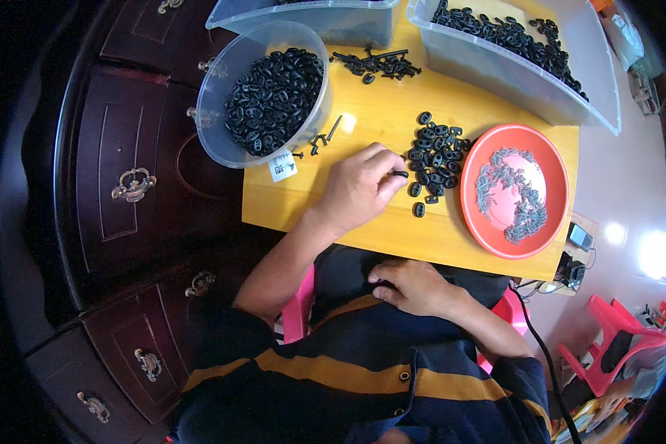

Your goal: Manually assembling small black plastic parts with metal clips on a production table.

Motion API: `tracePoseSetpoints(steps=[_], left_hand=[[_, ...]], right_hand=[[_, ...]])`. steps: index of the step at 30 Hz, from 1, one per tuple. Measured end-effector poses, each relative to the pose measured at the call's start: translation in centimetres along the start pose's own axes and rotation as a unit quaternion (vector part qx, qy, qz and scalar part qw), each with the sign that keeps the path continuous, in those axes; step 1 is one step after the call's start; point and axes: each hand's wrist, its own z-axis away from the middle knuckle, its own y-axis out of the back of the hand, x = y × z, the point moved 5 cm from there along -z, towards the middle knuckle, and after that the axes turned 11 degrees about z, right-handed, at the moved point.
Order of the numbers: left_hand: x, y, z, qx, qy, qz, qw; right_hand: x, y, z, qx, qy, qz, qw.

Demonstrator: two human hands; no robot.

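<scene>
My left hand is over the yellow table, thumb and fingers pinched on a small black oval piece. Just right of it lies a loose pile of black oval two-holed pieces. Below the table's front edge, over my lap, my right hand is closed with its fingers curled; what it holds, if anything, is hidden. An orange-red round dish right of the pile carries many small grey metal pins or springs, too small to tell which.
A clear round tub full of black pieces stands at the table's left. Behind are two clear plastic bins. Black screw-like parts lie between them. Dark drawers flank the left; a pink stool stands right.
</scene>
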Motion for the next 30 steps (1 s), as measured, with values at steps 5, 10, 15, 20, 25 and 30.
tracePoseSetpoints(steps=[5, 10, 15, 20, 25, 30], left_hand=[[-0.9, 0.7, 0.0, 0.040, 0.049, 0.060, 0.996], [-0.7, 1.6, -1.1, 0.064, -0.003, -0.009, 0.998], [0.5, 1.5, -1.1, 0.060, 0.020, -0.061, 0.996], [0.3, 0.0, 0.6, 0.030, -0.011, -0.058, 0.998], [1.0, -0.8, 0.3, 0.032, -0.106, -0.143, 0.984], [0.9, -0.6, 0.1, 0.032, -0.130, -0.157, 0.979]], right_hand=[[-0.2, 0.8, 0.7, 0.019, 0.027, -0.045, 0.998], [-1.0, 1.4, 1.0, 0.017, 0.057, -0.086, 0.995], [-0.6, 1.2, 1.3, 0.026, 0.064, -0.091, 0.993], [-0.7, 1.5, 1.6, 0.033, 0.064, -0.080, 0.994], [-0.6, 1.4, 1.6, 0.028, 0.094, -0.106, 0.989], [-1.0, 2.5, 1.8, 0.025, 0.100, -0.195, 0.975]])
